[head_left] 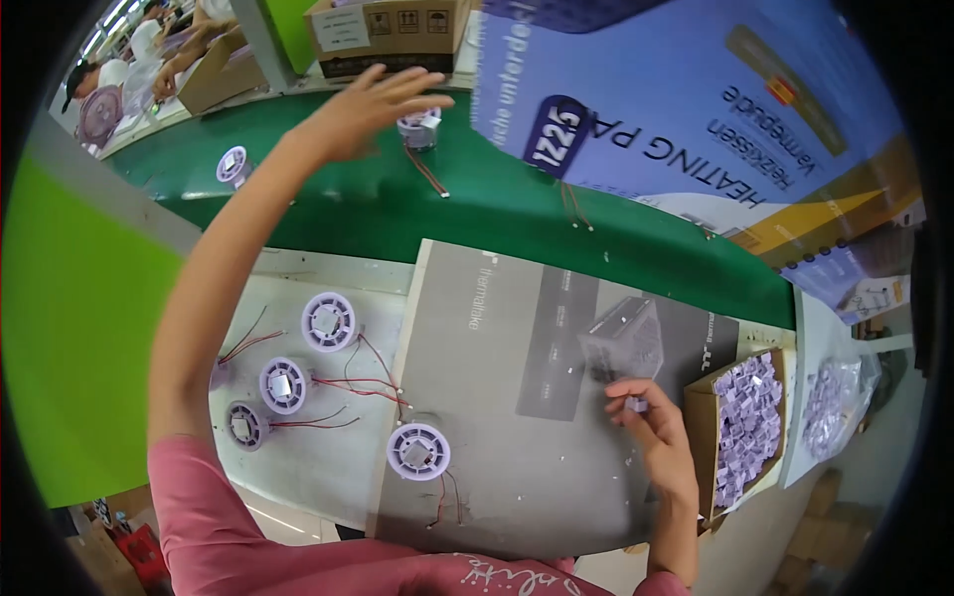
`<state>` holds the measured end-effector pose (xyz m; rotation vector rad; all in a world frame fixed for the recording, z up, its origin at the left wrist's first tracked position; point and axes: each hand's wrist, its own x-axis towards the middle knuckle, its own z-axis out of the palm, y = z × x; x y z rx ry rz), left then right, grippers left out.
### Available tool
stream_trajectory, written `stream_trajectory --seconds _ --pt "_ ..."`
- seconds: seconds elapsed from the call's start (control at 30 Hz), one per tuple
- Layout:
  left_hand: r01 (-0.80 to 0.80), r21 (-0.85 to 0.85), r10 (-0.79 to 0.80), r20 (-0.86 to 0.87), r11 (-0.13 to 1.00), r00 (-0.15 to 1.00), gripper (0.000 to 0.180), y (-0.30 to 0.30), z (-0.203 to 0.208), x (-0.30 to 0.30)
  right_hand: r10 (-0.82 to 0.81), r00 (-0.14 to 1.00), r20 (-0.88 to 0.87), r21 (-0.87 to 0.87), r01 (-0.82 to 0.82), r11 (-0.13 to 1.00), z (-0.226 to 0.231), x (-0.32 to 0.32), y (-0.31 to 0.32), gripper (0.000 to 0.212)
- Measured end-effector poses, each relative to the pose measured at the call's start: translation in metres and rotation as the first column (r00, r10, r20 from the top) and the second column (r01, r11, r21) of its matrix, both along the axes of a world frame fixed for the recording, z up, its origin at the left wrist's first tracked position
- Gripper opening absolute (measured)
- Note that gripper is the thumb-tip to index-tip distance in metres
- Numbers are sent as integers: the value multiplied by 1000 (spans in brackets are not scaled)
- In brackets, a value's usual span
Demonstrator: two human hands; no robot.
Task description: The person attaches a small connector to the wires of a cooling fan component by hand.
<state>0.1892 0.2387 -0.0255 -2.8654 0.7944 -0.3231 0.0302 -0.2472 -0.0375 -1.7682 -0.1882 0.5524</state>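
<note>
My left hand (373,111) reaches far over the green belt (328,204), fingers outstretched. Just below its fingertips sits a round lilac housing with red and dark wires (421,134); whether they touch is unclear. My right hand (658,437) pinches a small lilac plastic piece (636,404) between thumb and fingers, above the grey board (497,497). On that board's left part lies a lilac ring-shaped housing (418,452) with a square silvery centre and two wires. Similar housings (328,322) lie to its left on the white tabletop (338,487).
An open carton (702,437) full of small lilac pieces stands right of the board, near a clear plastic bag (840,402). Large blue printed packaging (646,109) overhangs the belt. Another housing (233,165) is at the belt's left. Beyond are a brown carton (388,45) and people.
</note>
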Motion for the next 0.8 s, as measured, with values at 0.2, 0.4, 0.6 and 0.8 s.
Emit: stream_trajectory --seconds 0.2,0.4,0.6,0.8 --pt "-146 71 151 -88 987 985 61 11 -27 29 5 984 -176 137 20 990 3 -7 11 24" --pt "-298 -177 264 -192 938 945 36 -80 57 -45 5 997 -72 -40 -8 999 -5 -6 -10 27" --pt "-164 -76 146 -202 984 969 46 -201 76 -180 -19 998 58 320 0 947 -3 16 12 39" --pt "-331 114 350 -315 937 882 40 -214 36 -207 67 985 160 372 -122 920 -10 24 32 32"
